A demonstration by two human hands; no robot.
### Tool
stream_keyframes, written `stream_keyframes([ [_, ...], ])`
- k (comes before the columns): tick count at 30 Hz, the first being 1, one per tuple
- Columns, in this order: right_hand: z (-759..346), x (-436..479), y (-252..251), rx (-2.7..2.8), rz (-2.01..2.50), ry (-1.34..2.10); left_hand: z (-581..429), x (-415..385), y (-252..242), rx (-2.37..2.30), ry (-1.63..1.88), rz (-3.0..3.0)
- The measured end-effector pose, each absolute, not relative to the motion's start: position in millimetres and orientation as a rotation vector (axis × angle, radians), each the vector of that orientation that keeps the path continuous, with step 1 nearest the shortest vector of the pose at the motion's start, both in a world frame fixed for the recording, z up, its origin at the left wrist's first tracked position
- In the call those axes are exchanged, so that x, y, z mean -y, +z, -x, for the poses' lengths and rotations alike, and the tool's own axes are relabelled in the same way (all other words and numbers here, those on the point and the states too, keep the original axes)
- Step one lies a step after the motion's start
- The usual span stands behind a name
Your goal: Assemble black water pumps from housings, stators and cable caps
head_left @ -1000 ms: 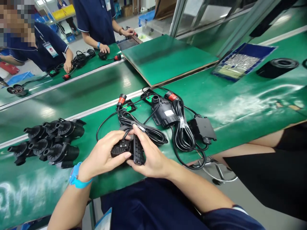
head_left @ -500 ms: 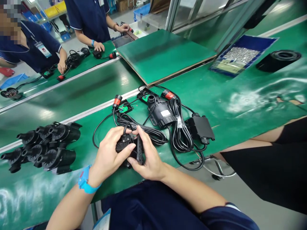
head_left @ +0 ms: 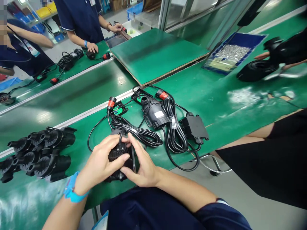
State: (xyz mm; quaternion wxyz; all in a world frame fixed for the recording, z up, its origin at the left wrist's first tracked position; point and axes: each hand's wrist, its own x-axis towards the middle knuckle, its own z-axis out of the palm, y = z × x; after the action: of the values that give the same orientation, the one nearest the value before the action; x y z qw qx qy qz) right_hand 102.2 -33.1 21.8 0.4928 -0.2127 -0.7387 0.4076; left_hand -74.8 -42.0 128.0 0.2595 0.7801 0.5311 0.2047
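Over the near edge of the green bench, my left hand point(head_left: 102, 161) is closed around a black pump point(head_left: 117, 154) with a cable rising from its top. My right hand point(head_left: 143, 163) grips a thin flat black piece point(head_left: 133, 158) edge-on against the pump's right side; whether the two are joined cannot be seen. Fingers hide much of the pump. Just beyond my hands lies a tied black cable coil point(head_left: 140, 132). Farther right are another black pump point(head_left: 155, 112) with a white label, a second cable coil point(head_left: 176, 127) and a flat black box point(head_left: 195, 127).
Several black pumps point(head_left: 51, 139) stand at the left. Red-banded connectors point(head_left: 111, 103) and green circuit boards point(head_left: 118, 110) lie behind the coils. A green board point(head_left: 158, 52) bridges the back. A blue tray point(head_left: 227, 54) holds small metal parts. Co-workers point(head_left: 79, 25) stand across.
The view has shifted slightly. My hands keep hold of the pump and flat piece, with more of the pump's lower part showing. At right, another person's hand has brought in a black object; a left co-worker's arm has risen.
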Motion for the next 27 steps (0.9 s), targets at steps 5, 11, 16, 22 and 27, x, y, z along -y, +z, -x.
stream_keyframes([
  [5,-102,33,26,1.783,0.448,0.916,87,50,124,-1.28,0.5,-2.157],
  [11,-101,24,28,1.831,0.37,0.888,89,73,78,-1.471,1.047,-1.942],
  [16,-107,18,35,1.867,0.315,0.815,90,97,47,-1.729,1.054,-1.938],
  [22,-166,-22,53,1.952,1.01,0.254,100,96,71,-1.661,1.047,-1.643],
  [27,-188,-56,47,2.208,1.515,0.153,108,56,114,-1.471,1.171,-1.547],
])
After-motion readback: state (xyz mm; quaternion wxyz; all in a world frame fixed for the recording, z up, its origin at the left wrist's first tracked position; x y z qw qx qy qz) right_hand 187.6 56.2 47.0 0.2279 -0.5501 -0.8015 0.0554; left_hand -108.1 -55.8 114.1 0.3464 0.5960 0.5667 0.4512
